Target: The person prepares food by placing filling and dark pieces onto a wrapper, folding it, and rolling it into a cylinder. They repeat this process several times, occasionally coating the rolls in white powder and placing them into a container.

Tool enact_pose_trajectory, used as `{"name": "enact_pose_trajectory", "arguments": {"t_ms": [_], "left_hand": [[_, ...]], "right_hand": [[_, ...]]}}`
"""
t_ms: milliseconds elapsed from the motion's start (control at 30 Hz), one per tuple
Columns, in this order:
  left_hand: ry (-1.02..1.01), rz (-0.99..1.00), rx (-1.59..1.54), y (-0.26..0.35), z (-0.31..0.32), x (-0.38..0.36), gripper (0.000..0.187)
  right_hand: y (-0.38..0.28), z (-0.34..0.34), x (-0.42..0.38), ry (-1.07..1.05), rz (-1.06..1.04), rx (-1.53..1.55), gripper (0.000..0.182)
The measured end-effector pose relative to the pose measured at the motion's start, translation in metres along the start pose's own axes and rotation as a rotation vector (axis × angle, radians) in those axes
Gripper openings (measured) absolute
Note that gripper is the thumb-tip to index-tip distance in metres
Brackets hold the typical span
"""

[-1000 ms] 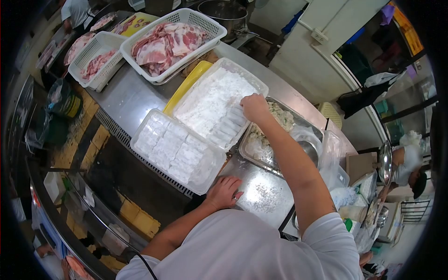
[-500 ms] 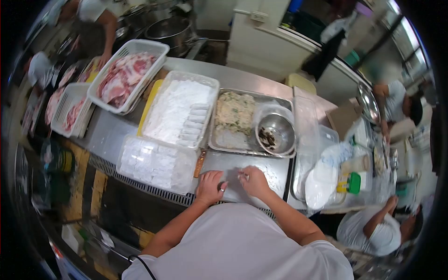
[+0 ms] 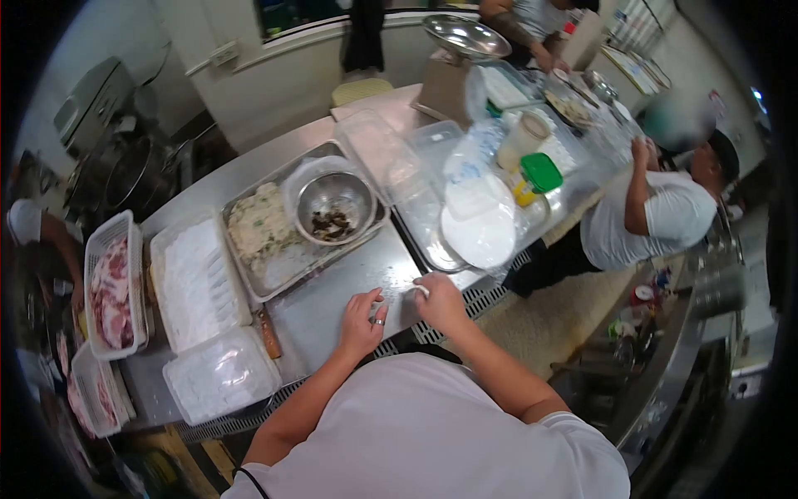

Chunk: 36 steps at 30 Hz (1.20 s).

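My left hand (image 3: 363, 324), a ring on one finger, hovers at the near edge of the steel table with its fingers loosely apart and nothing visible in them. Beside it, my right hand (image 3: 442, 301) is closed on a small white piece (image 3: 422, 289), too small to name. In front of both hands stands a metal tray (image 3: 268, 293) with a pale, green-flecked ground mixture (image 3: 262, 218). A steel bowl (image 3: 358, 198) with dark bits in it sits in the same tray. Left of that is a tub of white powder (image 3: 193, 266) with a row of white-coated rolls.
A lidded clear container (image 3: 223, 374) and a brown-handled tool (image 3: 269, 334) lie at the near left. Baskets of raw meat (image 3: 115, 291) stand farther left. On the right are plastic lids, a green-capped jar (image 3: 540, 173) and a scale (image 3: 453, 79). A co-worker (image 3: 657, 204) stands at right.
My view has swung right, so the trays and baskets sit farther left and the co-worker at right shows more fully. Both hands stay close together; the white piece in my right hand shows more clearly.
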State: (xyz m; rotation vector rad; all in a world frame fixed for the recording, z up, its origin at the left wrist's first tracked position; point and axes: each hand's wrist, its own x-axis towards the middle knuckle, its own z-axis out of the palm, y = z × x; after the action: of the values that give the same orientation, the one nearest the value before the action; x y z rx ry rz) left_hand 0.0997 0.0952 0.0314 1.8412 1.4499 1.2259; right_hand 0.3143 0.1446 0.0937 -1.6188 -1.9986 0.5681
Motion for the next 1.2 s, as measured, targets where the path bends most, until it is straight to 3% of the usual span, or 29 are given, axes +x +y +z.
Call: {"name": "enact_pose_trajectory", "arguments": {"t_ms": [233,333,533,600,733,867,933,1033,1200], "left_hand": [[-0.111,-0.023,-0.037,0.005,0.018,-0.006,0.038],[-0.124,-0.058,-0.056,0.011,0.02,-0.002,0.036],[-0.125,-0.031,-0.077,0.028,0.038,0.035,0.039],[-0.149,-0.01,-0.108,0.035,0.053,0.05,0.039],[-0.249,-0.009,-0.213,0.043,0.091,0.079,0.042],[-0.299,-0.082,-0.224,0.036,0.135,0.104,0.049],[-0.317,-0.101,-0.225,0.037,0.145,0.112,0.054],[-0.334,-0.077,-0.202,0.037,0.152,0.123,0.058],[-0.342,-0.069,-0.205,0.028,0.154,0.125,0.058]], "right_hand": [[0.087,-0.05,0.028,0.318,0.202,-0.27,0.022],[0.101,-0.063,0.033,0.11,0.297,-0.332,0.02],[0.125,-0.053,0.038,0.16,0.376,-0.222,0.017],[0.117,-0.055,0.039,0.322,0.418,-0.11,0.017],[0.115,-0.058,0.042,0.361,0.542,0.058,0.022],[0.103,-0.06,0.037,0.388,0.468,0.201,0.024],[0.106,-0.05,0.033,0.416,0.317,0.125,0.024],[0.11,-0.045,0.028,0.251,0.241,-0.071,0.025],[0.115,-0.019,0.019,0.361,0.102,-0.415,0.029]]}}
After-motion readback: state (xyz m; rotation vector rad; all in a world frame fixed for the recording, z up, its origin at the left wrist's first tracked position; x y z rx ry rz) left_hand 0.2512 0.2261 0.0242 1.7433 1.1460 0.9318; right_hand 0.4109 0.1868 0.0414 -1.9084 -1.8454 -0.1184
